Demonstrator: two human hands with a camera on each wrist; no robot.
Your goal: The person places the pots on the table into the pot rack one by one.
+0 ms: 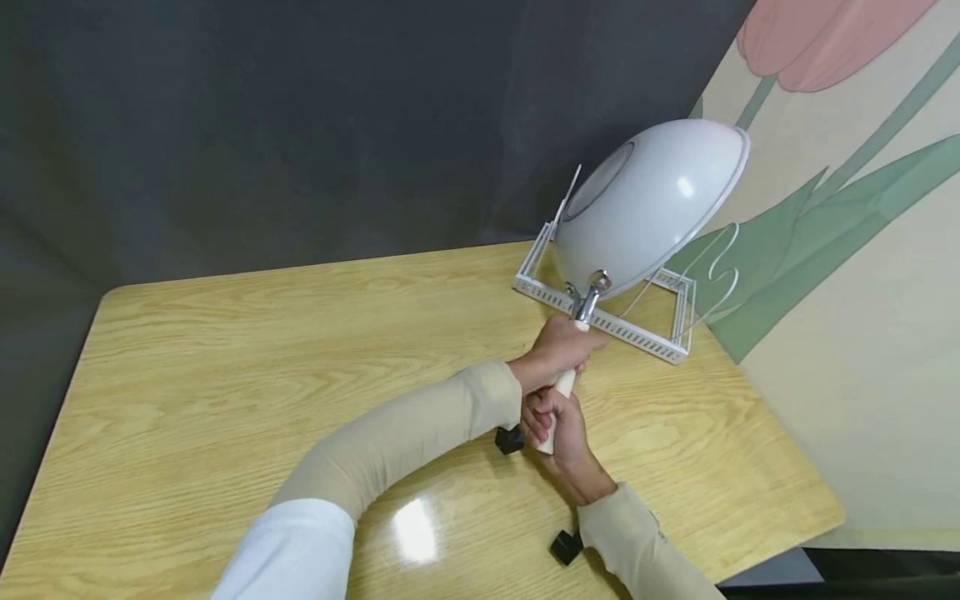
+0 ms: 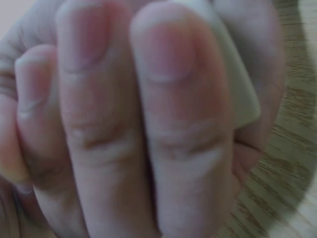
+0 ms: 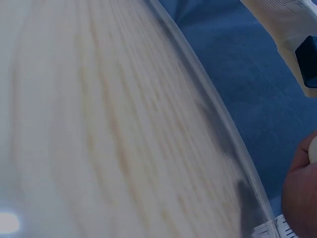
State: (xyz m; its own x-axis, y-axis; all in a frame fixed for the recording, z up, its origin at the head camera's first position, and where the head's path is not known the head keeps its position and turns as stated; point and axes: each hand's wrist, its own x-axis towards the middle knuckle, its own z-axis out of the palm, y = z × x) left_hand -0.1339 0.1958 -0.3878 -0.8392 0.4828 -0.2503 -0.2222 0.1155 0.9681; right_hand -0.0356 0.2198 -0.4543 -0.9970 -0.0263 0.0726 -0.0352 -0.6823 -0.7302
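A white wok (image 1: 652,200) is tilted on its side over a white metal rack (image 1: 637,336), its outer base facing up and left. Its long white handle (image 1: 566,383) points down toward me, joined to the bowl by a chrome bracket (image 1: 592,296). My left hand (image 1: 558,350) grips the handle just below the bracket. Nearer the handle's end, my right hand (image 1: 557,425) holds it with curled fingers. Close-up curled fingers (image 2: 183,99) fill the left wrist view, with a white handle end (image 2: 242,99) behind them.
The rack stands on the wooden table (image 1: 300,350) in its far right corner, with a curved white wire (image 1: 723,275) rising at its right side. A dark cloth (image 1: 337,125) hangs behind. A flower-patterned curtain (image 1: 862,275) borders the right side.
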